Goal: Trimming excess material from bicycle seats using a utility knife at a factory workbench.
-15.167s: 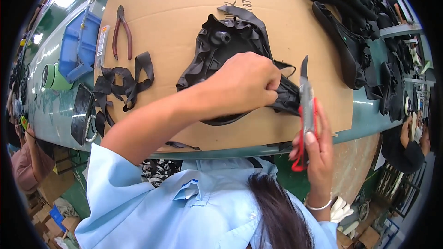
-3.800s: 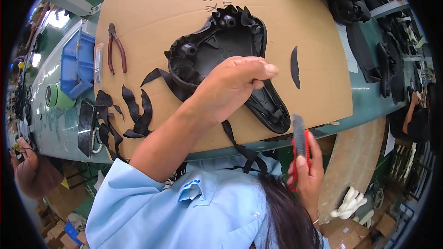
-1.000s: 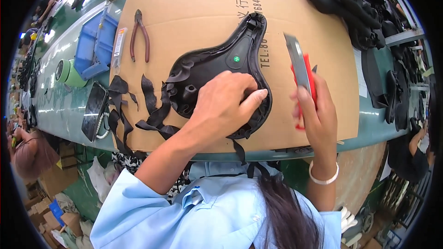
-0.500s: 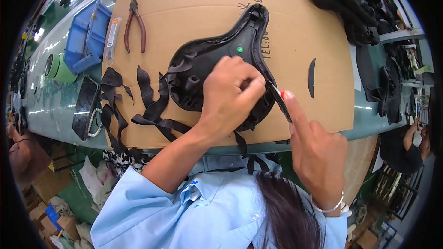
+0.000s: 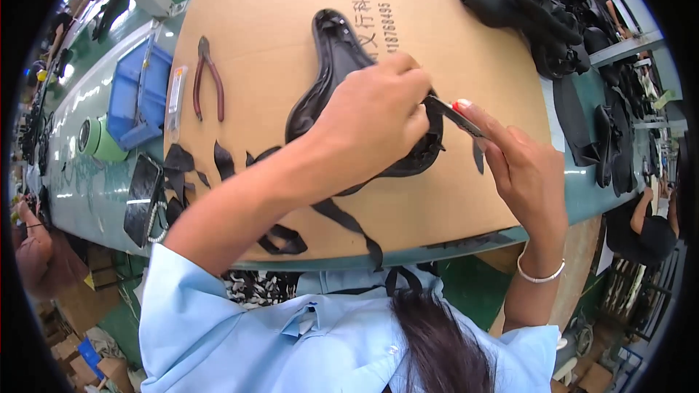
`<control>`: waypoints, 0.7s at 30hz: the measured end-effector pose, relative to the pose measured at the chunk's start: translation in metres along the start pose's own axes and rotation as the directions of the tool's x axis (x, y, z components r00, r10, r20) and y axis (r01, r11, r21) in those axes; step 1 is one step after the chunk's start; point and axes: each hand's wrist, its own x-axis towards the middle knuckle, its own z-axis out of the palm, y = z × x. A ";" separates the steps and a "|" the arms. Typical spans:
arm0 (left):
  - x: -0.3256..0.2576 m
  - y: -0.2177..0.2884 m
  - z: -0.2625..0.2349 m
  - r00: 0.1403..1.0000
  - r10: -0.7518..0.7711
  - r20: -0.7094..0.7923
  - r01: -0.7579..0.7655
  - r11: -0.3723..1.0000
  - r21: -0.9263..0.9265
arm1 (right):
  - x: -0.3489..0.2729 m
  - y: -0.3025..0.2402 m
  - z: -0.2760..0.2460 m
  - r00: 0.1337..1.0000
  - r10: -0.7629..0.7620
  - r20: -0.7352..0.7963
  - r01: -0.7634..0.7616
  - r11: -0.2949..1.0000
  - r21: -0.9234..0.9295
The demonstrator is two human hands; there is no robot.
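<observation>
Red-handled pliers (image 5: pixel 207 80) are lying at ten o'clock on the cardboard sheet (image 5: pixel 277 22), a blue bin (image 5: pixel 138 94) and a green tape roll (image 5: pixel 98 140) sitting further out at nine. Black trimmed strips (image 5: pixel 218 164) are scattering across the cardboard's near left edge, and a heap of finished black saddles (image 5: pixel 539 7) is piling up at two o'clock. The black bicycle saddle (image 5: pixel 342 65) is lying underside up at the centre of the cardboard, nose pointing to twelve, and the left hand (image 5: pixel 371 113) is pressing down on its wide end, fingers curled together and clamped on the rim, hiding most of that end. The right hand (image 5: pixel 520 167) is coming in from three o'clock, fingers closed around a utility knife (image 5: pixel 455 116), forefinger lying along the blade, tip meeting the saddle's edge beside the left fingers. Compared with half a second ago, the saddle is sitting turned more upright and the right hand is working from further out to the side.
</observation>
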 end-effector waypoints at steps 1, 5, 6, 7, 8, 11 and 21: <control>0.013 -0.002 0.001 0.988 -0.002 0.158 -0.063 0.911 0.408 | 0.003 0.005 0.002 1.000 0.002 -0.014 -0.002 1.000 0.004; 0.047 -0.035 0.006 0.878 0.320 0.357 -0.464 0.757 0.461 | 0.006 0.022 0.018 0.999 0.036 0.039 -0.041 0.991 0.126; 0.055 -0.042 0.006 0.872 0.322 0.368 -0.471 0.755 0.457 | 0.003 0.023 0.027 0.995 0.094 0.032 -0.100 0.952 0.290; 0.063 -0.045 0.005 0.906 0.181 0.383 -0.285 0.929 0.235 | 0.000 0.022 0.038 0.988 0.149 0.032 -0.148 0.882 0.446; 0.069 -0.047 0.003 0.902 0.037 0.429 -0.045 0.999 0.008 | -0.005 0.018 0.051 0.990 0.133 -0.052 -0.100 0.906 0.411; 0.063 -0.039 -0.003 0.796 -0.521 0.308 0.605 0.672 -0.427 | -0.022 0.002 0.059 0.987 0.151 -0.056 -0.112 0.892 0.437; 0.041 -0.015 -0.011 0.986 -0.161 -0.040 -0.007 0.198 -0.980 | -0.061 -0.020 0.051 0.964 0.258 -0.066 -0.169 0.785 0.596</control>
